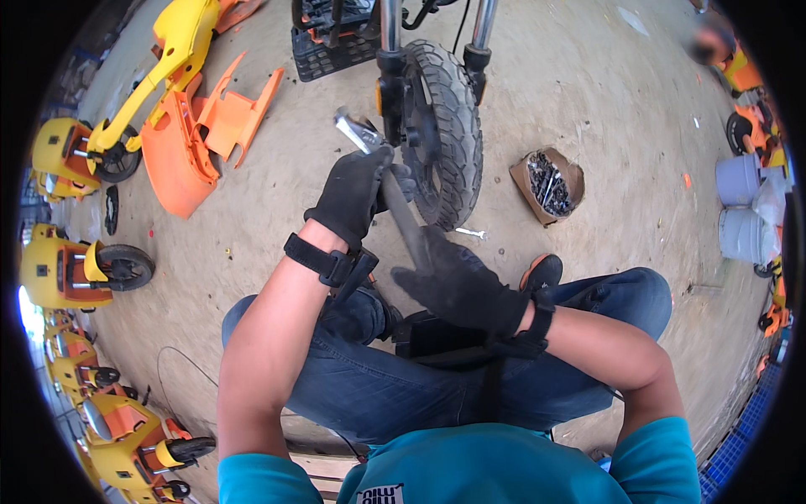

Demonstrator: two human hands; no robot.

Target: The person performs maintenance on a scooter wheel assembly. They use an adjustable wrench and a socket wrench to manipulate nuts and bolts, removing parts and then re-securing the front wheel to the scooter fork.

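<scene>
My left hand (353, 189), in a black glove, is closed around the upper end of a long dark grey bar (403, 206), where a silver metal tool (357, 134) sticks out; I cannot make out exactly how they join. My right hand (457, 290), also gloved, grips the lower part of the bar, its fingers partly blurred. Just beyond my hands stands a front wheel (445, 126) with a black tyre between silver fork legs (390, 29). A small wrench (470, 233) lies on the floor by the tyre, and a cardboard box (529, 185) of metal fasteners sits to the right.
Orange body panels (176, 155) lie at upper left. Several yellow-and-orange scooters (63, 269) line the left side. Buckets (739, 235) and more orange parts stand along the right. Another person (714, 46) is at upper right. My bent legs (604, 294) are on the concrete floor (604, 109).
</scene>
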